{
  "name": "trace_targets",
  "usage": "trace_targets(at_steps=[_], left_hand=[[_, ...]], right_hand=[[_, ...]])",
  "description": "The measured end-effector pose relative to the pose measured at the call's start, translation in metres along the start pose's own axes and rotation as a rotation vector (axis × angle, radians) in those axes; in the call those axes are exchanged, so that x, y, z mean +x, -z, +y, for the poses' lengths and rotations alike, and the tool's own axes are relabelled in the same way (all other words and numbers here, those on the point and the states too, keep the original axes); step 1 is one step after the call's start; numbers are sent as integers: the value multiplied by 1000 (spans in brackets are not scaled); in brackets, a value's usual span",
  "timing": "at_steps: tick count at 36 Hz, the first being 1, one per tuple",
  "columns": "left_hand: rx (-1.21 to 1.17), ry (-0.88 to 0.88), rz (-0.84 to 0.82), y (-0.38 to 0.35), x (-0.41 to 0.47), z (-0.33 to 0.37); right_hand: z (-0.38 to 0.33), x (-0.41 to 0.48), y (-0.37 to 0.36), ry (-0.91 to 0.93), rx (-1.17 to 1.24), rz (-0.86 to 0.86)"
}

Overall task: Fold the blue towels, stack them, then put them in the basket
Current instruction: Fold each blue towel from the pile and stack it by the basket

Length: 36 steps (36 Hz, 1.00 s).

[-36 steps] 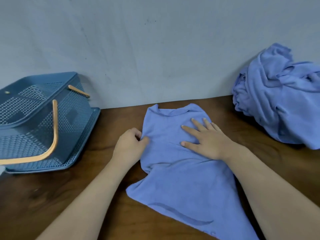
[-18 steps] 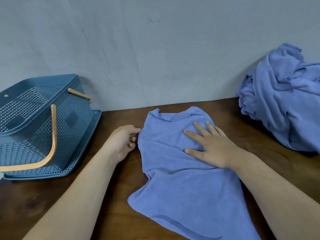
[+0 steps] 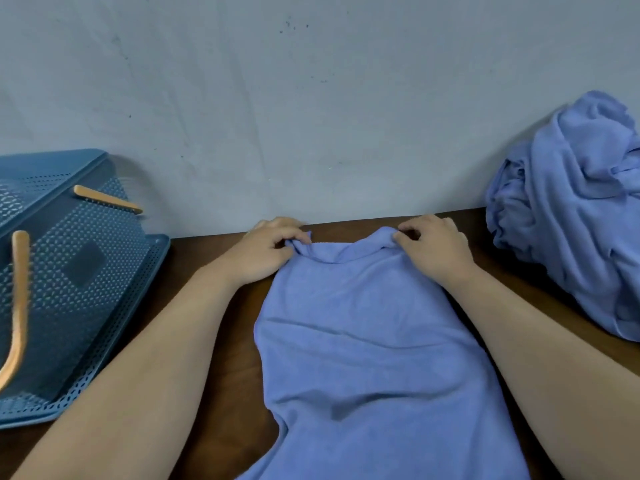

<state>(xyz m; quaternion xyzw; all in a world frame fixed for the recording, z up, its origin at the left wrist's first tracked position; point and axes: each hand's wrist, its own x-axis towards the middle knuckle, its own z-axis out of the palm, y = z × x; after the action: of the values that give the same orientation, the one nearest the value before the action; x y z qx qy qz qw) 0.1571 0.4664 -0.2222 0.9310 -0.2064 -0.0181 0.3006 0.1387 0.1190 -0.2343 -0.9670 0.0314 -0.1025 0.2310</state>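
A blue towel lies spread on the brown table, running from near the wall down to the bottom edge of the view. My left hand pinches its far left corner. My right hand pinches its far right corner. Between the two hands the towel's far edge sags in a curve. A heap of crumpled blue towels leans against the wall at the right. The blue perforated basket with orange handles sits tilted at the left.
A pale wall rises straight behind the table's far edge, close to both hands. Bare brown table shows between the basket and the towel, and between the towel and the heap.
Both hands have moved away from me to the towel's far edge. The right hand was pressing flat on the towel and now pinches a corner, and the left hand has shifted up to the other corner.
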Motion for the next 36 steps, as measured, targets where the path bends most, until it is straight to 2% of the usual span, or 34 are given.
trace_targets(at_steps=[5,10,18,25,29,33,36], left_hand=[[-86,-6,53,-5,0,-2],[-11,28,-26,-9,10,4],[85,-40,117,-19,10,0],[-514,66,236,-6,3,0],[-887,90,280,-2,4,1],[-974,155,318,0,5,-3],[-842,187,479,-5,7,-6]], right_hand=[[2,2,-5,-7,28,35],[6,6,-9,12,106,80],[12,4,-8,87,317,167],[16,7,-13,119,348,175],[15,8,-12,132,276,125],[12,7,-11,157,181,68],[12,6,-14,182,46,58]])
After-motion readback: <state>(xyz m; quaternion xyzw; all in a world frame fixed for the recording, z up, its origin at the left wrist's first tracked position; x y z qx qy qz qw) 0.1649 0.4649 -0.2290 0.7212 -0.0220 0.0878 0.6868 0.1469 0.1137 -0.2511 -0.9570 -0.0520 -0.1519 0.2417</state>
